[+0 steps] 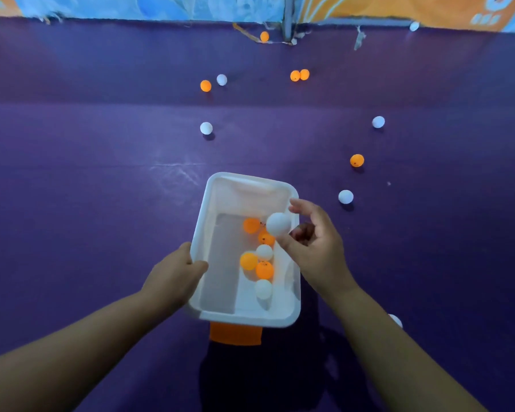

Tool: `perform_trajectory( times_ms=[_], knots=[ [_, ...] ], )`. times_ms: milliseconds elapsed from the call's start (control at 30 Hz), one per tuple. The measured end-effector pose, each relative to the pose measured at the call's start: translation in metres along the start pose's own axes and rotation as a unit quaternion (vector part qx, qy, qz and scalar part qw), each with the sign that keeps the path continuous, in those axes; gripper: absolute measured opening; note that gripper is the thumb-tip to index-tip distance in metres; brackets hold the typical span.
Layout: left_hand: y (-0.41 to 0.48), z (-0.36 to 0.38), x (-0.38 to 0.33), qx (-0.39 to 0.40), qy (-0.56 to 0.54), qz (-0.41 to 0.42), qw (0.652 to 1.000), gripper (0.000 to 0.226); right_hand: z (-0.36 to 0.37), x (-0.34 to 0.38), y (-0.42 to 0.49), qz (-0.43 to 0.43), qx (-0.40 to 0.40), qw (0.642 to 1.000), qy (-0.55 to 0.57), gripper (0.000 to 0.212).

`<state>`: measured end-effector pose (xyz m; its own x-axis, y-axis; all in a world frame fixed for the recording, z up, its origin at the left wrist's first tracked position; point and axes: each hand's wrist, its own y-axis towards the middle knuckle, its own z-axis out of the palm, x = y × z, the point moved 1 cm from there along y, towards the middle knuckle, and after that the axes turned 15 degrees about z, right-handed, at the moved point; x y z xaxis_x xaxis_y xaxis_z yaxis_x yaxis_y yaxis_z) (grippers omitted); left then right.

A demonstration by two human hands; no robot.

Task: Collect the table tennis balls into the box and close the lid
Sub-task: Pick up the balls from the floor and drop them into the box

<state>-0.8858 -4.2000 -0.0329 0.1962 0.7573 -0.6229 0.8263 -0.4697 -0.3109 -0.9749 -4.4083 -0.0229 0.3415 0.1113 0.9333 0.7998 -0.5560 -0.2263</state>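
right hand pinches white ball over box | left hand grips box | loose balls scattered on floor beyond

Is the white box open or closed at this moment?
Open: the top of the white box is uncovered, and six table tennis balls show on its bottom.

The box was translucent white. Inside it lay four orange balls, some with small dark print marks, and two white balls. Over the box's right rim was a single white ball. The floor around the box was deep purple. Beyond and right of the box lay loose orange balls and loose white balls. At the box's near end showed a bright orange piece. Far beyond the box, the barrier was patterned blue, turning orange with pale streaks rightward.
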Motion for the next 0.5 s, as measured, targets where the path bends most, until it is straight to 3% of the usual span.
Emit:
perform_trajectory(
  times_ms=[100, 233, 333, 400, 500],
  knots=[
    [0.002, 0.020, -0.017, 0.011, -0.015, 0.025, 1.000, 0.024, -0.043, -0.016, -0.012, 0.011, -0.106, 0.994, -0.002, 0.039],
    [0.002, 0.041, -0.029, 0.036, -0.029, 0.042, 0.998, 0.026, -0.109, -0.066, -0.037, 0.102, -0.260, 0.960, 0.030, 0.030],
    [0.004, 0.054, -0.033, 0.053, -0.044, 0.042, 0.997, 0.024, -0.141, -0.107, -0.053, 0.164, -0.335, 0.927, -0.039, 0.030],
    [0.007, 0.064, -0.034, 0.062, -0.033, 0.046, 0.996, 0.022, -0.149, -0.134, -0.060, 0.209, -0.342, 0.908, -0.121, 0.036],
    [0.011, 0.074, -0.032, 0.067, -0.024, 0.047, 0.996, 0.028, -0.144, -0.170, -0.066, 0.253, -0.271, 0.906, -0.205, 0.051]
  ],
)
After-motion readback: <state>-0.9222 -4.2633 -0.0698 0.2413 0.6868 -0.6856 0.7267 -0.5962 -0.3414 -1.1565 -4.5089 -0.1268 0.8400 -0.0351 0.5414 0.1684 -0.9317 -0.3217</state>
